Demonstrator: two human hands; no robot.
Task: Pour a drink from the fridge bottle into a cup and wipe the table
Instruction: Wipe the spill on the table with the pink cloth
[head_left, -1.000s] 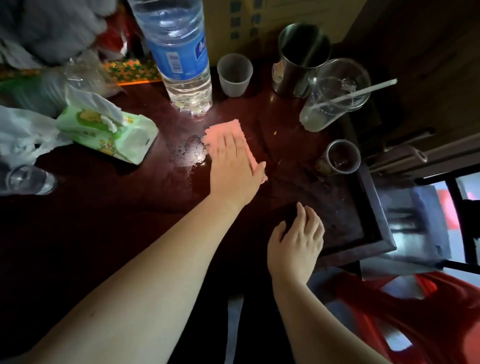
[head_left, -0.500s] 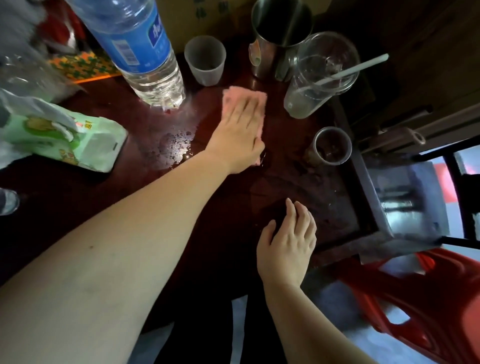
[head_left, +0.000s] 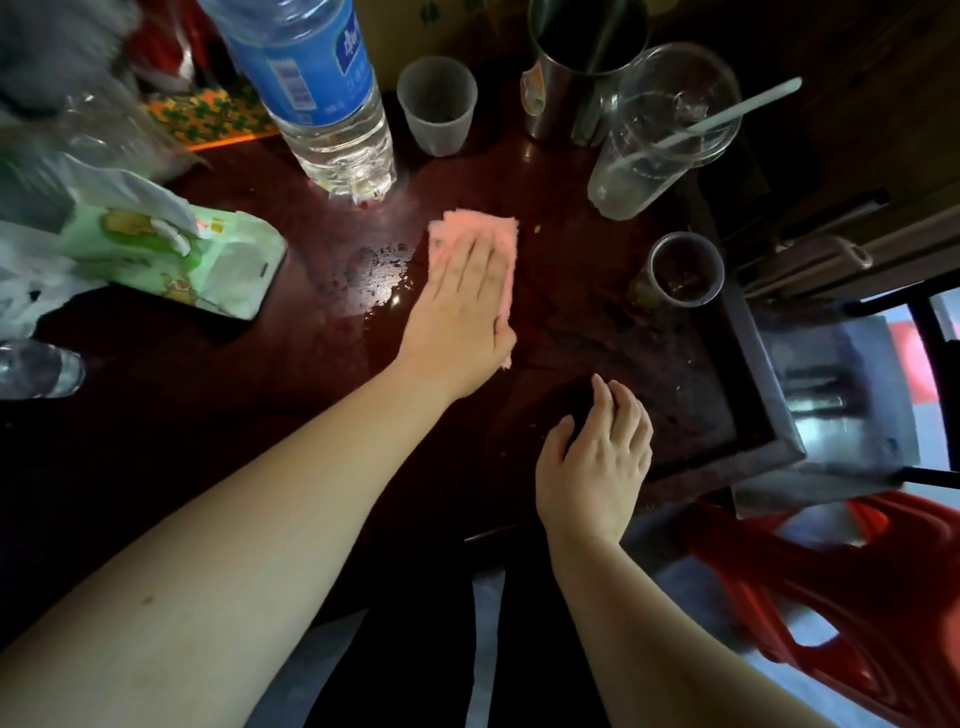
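On dark table (head_left: 208, 395), pink cloth (head_left: 467, 228) pressed flat by left hand (head_left: 462, 312), fingers straight and together. Wet droplets (head_left: 382, 270) seen just left of cloth. Farther back and left, water bottle (head_left: 322, 93) stood, translucent cup (head_left: 439, 104) beside it on right. At near table edge, right hand (head_left: 597, 457) seen, fingers loosely spread, nothing held.

The scene is dim, the dark surface (head_left: 208, 395) nearly black toward the near-left. Light seems to fall from above, glinting off the wet patch (head_left: 382, 273) and the water bottle (head_left: 322, 98). The top-left corner smears with motion blur; wide-angle distortion bends the edges.
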